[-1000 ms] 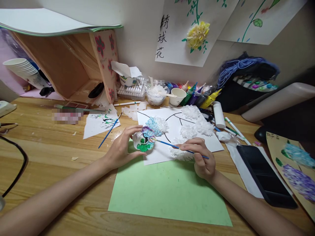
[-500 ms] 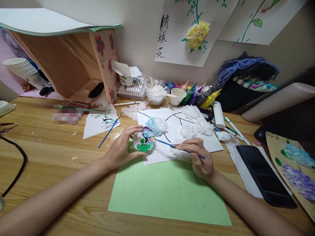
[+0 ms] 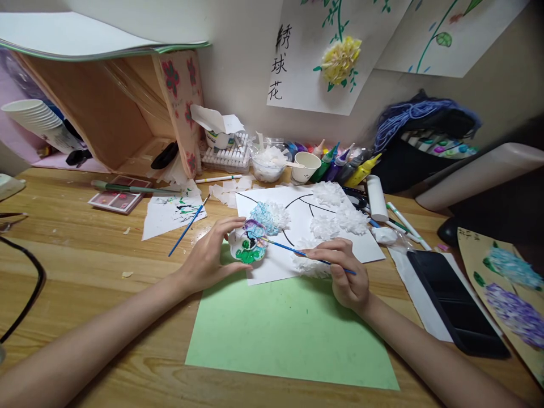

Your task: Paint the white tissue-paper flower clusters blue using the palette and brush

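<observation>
My left hand (image 3: 211, 253) grips a small white paint palette (image 3: 247, 249) by its edge, with purple, blue, black and green paint in it. In my right hand (image 3: 346, 272) is a thin blue paintbrush (image 3: 293, 249), its tip at the palette's right side. Beneath them lies a white paper (image 3: 272, 276) with black stem lines and ruffled white paper flowers (image 3: 325, 226). One flower (image 3: 263, 218) behind the palette is partly coloured light blue. A green sheet (image 3: 293, 334) lies in front, partly under the white paper.
Another blue brush (image 3: 189, 225) lies left, by a paint-smeared paper scrap (image 3: 172, 212). Behind stand a paper cup (image 3: 306, 168), a bowl of white scraps (image 3: 268, 167) and paint bottles (image 3: 340, 167). A dark phone-like slab (image 3: 454, 303) lies right. A pink box (image 3: 127, 113) stands back left.
Both hands, the palette and the brush stay almost where they were. The whole view has shifted very slightly.
</observation>
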The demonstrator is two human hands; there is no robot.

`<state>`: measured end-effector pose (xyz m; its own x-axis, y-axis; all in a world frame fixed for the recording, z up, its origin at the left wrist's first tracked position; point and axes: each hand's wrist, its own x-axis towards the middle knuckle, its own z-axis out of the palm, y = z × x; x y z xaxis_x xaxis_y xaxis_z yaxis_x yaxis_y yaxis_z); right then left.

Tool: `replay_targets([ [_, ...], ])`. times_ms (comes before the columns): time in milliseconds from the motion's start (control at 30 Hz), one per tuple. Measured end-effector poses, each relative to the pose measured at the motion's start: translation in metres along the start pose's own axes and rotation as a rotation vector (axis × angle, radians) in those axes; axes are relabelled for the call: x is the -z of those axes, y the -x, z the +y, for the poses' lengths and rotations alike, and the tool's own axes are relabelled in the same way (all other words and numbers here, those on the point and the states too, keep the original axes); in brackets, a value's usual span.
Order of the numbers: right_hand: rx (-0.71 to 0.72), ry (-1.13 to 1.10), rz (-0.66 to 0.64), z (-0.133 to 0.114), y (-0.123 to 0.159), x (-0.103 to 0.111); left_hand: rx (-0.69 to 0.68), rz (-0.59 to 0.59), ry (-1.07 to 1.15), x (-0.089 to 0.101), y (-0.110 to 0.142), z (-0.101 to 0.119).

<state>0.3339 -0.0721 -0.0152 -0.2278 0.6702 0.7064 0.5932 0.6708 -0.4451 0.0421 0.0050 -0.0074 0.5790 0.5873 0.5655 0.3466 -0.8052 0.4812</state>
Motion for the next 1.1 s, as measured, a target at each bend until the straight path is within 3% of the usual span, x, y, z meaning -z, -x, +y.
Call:
replay_targets([
  [267, 0.012, -0.012, 0.021, -0.001, 0.003, 0.001, 0.002, 0.005, 0.006, 0.0, -0.001, 0.001],
  [333, -0.039, -0.068, 0.12, 0.0, 0.004, -0.001, -0.003, 0.001, 0.004, 0.0, -0.001, 0.0],
  [467, -0.219, -0.231, 0.465, 0.006, -0.001, -0.003, 0.005, 0.001, -0.009, 0.0, 0.0, -0.002],
  [567, -0.39, -0.341, 0.588, 0.016, -0.007, -0.002, 0.01, 0.007, -0.02, 0.001, 0.0, -0.002],
  [667, -0.472, -0.344, 0.578, 0.023, -0.008, -0.001, -0.009, 0.011, -0.026, 0.001, -0.001, -0.002],
  [1100, -0.45, -0.203, 0.412, 0.018, -0.008, -0.003, -0.041, 0.025, -0.035, 0.001, -0.003, -0.002],
])
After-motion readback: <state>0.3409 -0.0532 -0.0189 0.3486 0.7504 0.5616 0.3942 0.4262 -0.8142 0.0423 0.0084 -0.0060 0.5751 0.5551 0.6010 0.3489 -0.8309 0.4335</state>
